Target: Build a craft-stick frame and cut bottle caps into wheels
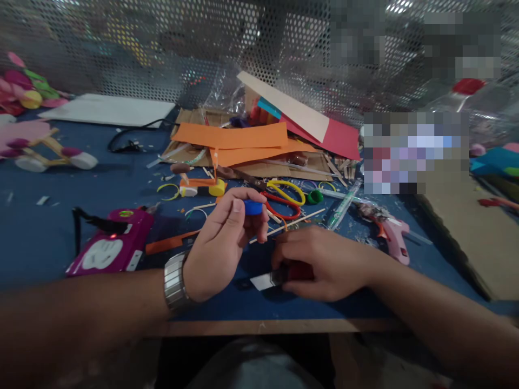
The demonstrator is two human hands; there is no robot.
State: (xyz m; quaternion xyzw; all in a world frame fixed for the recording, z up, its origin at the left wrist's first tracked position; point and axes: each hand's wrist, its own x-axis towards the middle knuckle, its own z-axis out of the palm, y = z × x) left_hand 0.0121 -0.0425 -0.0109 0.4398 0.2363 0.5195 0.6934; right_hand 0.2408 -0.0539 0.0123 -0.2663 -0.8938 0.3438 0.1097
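Observation:
Between the thumb and fingers of my left hand point(221, 246) is a blue bottle cap point(253, 207), raised over the table. My right hand point(324, 262) rests low near the table's front edge, its fingers wrapped around a utility knife point(263, 281) with a broad blade pointing left; part of its dark red handle is hidden in the palm. Just beyond the hands lie scissors point(286, 186) with yellow and red handles, thin wooden sticks point(300, 220) and a green bottle cap point(315, 197). A small orange and yellow craft piece point(203, 187) stands behind my left hand.
To the left is a purple box point(111, 243) with a lit red light and a cable. A pink glue gun point(395, 237) lies right of my right hand, near a cardboard sheet point(458, 216). Orange paper strips point(231, 136) and coloured sheets pile up at the back, before a perforated metal screen point(133, 54).

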